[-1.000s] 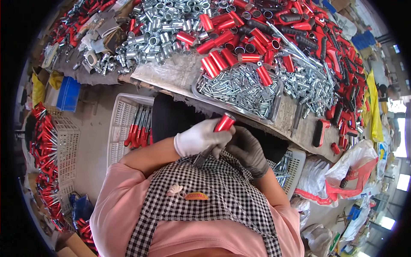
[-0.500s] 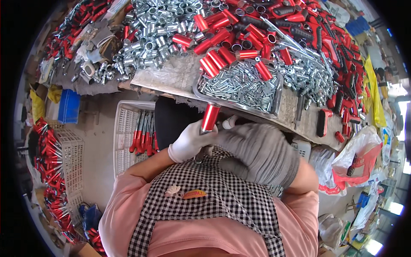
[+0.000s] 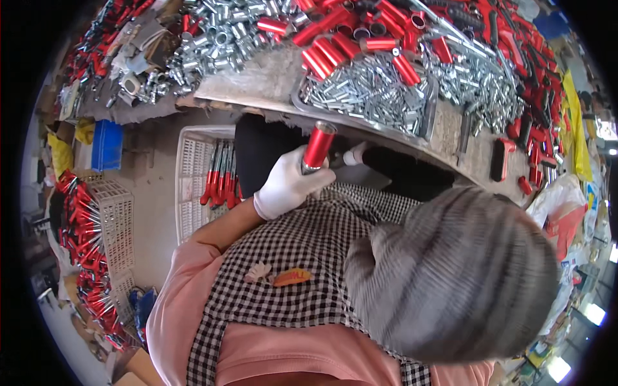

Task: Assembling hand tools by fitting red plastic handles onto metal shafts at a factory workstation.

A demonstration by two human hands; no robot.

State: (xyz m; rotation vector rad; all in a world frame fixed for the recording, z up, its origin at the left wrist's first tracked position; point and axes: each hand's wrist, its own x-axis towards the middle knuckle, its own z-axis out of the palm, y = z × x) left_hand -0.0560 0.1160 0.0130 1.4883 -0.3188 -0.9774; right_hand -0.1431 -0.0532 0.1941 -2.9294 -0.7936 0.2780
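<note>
In a white glove, my left hand (image 3: 287,184) is closed around a shiny red metal tube (image 3: 318,147) with silver ends. The tube stands nearly upright in front of my checked apron, its open end up. My right hand (image 3: 450,276), in a grey knit glove, is raised large at the lower right and blurred by motion. It looks rounded like a fist with the thumb bent in; whatever it holds, if anything, is hidden. Beyond the hands, a metal tray (image 3: 297,96) on the bench holds small silver pins (image 3: 367,87), with loose red tubes (image 3: 322,56) at its far edge.
Silver collars (image 3: 219,45) are heaped on the bench (image 3: 248,83). Red and black handles (image 3: 502,157) lie at its right. Below stands a white crate (image 3: 187,186) with red-handled tools; more tools fill racks (image 3: 116,225) at left, near a blue bin (image 3: 107,145).
My right hand has moved away from the red tube, to the right and up toward the camera. The left hand still grips the tube. The whole view has shifted slightly.
</note>
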